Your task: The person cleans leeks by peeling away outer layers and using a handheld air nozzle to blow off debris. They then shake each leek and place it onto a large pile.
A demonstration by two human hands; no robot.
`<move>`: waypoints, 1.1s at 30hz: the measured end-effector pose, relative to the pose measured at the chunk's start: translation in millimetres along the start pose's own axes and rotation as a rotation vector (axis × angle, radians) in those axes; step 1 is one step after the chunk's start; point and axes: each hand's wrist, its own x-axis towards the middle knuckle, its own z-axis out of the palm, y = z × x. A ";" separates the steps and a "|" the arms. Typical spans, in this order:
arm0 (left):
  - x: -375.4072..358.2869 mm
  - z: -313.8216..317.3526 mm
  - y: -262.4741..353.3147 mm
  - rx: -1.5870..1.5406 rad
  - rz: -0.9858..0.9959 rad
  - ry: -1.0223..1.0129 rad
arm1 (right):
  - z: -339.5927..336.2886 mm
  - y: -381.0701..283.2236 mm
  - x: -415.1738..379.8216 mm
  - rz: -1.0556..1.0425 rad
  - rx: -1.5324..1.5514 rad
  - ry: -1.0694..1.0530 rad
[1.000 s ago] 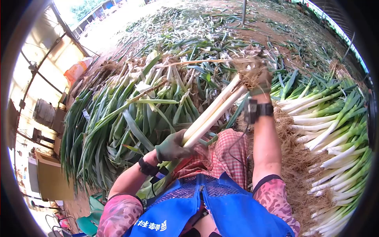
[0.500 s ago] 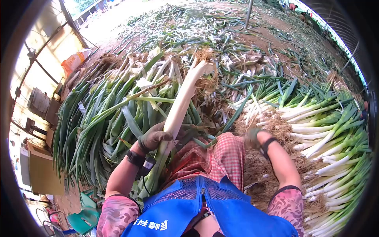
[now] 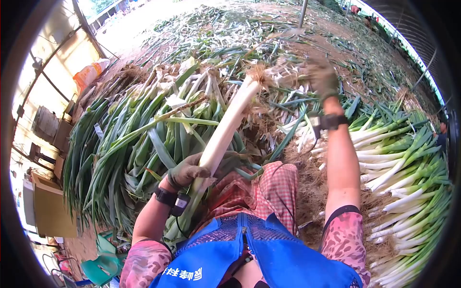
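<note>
My left hand [image 3: 188, 172], in a dark work glove, is wrapped round the lower shaft of a thick leek [image 3: 226, 122]. The leek slants up and away from my lap, its shaggy root end [image 3: 258, 74] uppermost and its green part down by my vest. My right hand [image 3: 322, 79], also gloved, is stretched out beyond the root end to the right; motion smears its fingers. A blurred pale streak [image 3: 288, 33] shows in the air ahead of it. Under the leek, a checked cloth [image 3: 278, 187] covers my lap.
To the left lies a big heap of leeks [image 3: 115, 153] with long dark leaves. Rows of white-stemmed leeks [image 3: 403, 192] line the right side, roots inward. Leaf scraps [image 3: 206, 36] litter the ground ahead, near a metal post [image 3: 302, 13]. A green stool [image 3: 103, 264] stands at lower left.
My right hand has swung from beside my right knee forward and up, past the root end. The leek in my left hand has tipped slightly to the right.
</note>
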 end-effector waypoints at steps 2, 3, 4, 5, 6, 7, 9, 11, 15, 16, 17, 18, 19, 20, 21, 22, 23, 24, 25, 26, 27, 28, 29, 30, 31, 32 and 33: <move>-3.3 -0.1 3.2 0.094 0.016 0.015 | -30.4 27.3 9.2 0.146 0.262 -0.002; -1.0 1.0 1.8 0.077 0.034 0.022 | -29.0 22.0 0.2 0.131 0.416 -0.190; 2.6 2.6 0.7 0.060 0.053 0.026 | -20.2 22.3 -26.0 -0.043 0.128 -0.455; 9.4 2.1 2.7 0.068 0.013 -0.017 | 0.0 0.8 -54.2 -0.054 0.139 -0.661; 15.3 9.4 7.9 0.089 0.035 -0.022 | 28.3 -19.8 -84.0 0.080 0.309 -0.796; 21.7 22.6 16.4 0.113 0.059 -0.026 | 54.3 -35.2 -110.8 0.231 0.495 -0.866; 29.7 22.9 11.4 0.149 0.025 -0.043 | 107.1 -4.1 -144.9 0.504 0.984 -0.703; 23.9 22.7 11.8 0.096 0.074 -0.123 | 99.9 -7.7 -138.2 0.384 1.014 -0.636; 18.9 20.7 -1.9 0.134 0.004 -0.115 | 83.8 -17.7 -114.1 0.395 1.070 -0.627; 20.9 22.4 -4.2 0.133 -0.030 -0.108 | 80.0 -11.2 -111.5 0.280 0.895 -0.637; 24.3 19.3 -7.7 0.166 -0.043 -0.115 | 75.7 -10.1 -108.5 0.171 0.718 -0.632; 23.0 23.9 -4.1 0.147 -0.018 -0.066 | 62.5 -22.2 -105.3 0.005 0.462 -0.629; 21.2 31.1 0.7 0.127 0.006 -0.025 | 47.9 -31.9 -104.9 -0.149 0.198 -0.615; 24.1 37.0 2.7 0.106 0.029 0.006 | 35.7 -39.1 -122.4 -0.424 -0.461 -0.136; 31.5 26.7 -2.6 0.092 0.028 0.010 | 24.1 -54.5 -135.0 -0.449 -0.724 -0.094; 37.8 28.2 3.7 0.185 0.012 0.044 | 16.8 -74.7 -145.0 -0.451 -0.993 -0.050; 44.2 38.4 9.8 0.187 -0.006 0.030 | 22.8 -100.9 -146.8 -0.342 -1.033 -0.364; 52.6 53.7 16.7 0.193 -0.020 0.011 | 34.0 -118.3 -144.5 -0.210 -1.040 -0.670; 62.1 72.0 22.5 0.233 -0.017 -0.089 | 48.2 -87.6 -153.7 -0.722 -0.869 -0.374; 69.3 90.7 27.6 0.271 -0.013 -0.187 | 42.8 -74.0 -158.8 -0.901 -0.831 -0.336; 74.3 108.6 34.3 0.304 -0.008 -0.278 | 37.5 -60.4 -164.3 -1.080 -0.799 -0.284; 76.5 126.7 45.8 0.313 0.040 -0.305 | 18.4 -71.7 -162.4 -0.926 -0.909 -0.499; 76.4 144.4 60.1 0.318 0.096 -0.323 | -2.0 -74.0 -155.2 -0.937 -0.941 -0.491; 76.1 158.7 73.5 0.327 0.146 -0.339 | -25.7 -75.9 -145.1 -0.947 -0.970 -0.476; 77.3 159.3 82.5 0.562 0.290 -0.294 | -59.8 -85.5 -136.3 -0.894 -1.002 -0.448; 77.3 150.5 92.4 0.784 0.442 -0.234 | -96.1 -91.6 -122.8 -0.834 -1.103 -0.387; 74.6 143.0 109.5 0.941 0.508 -0.159 | -142.4 -106.8 -114.6 -0.680 -1.205 -0.331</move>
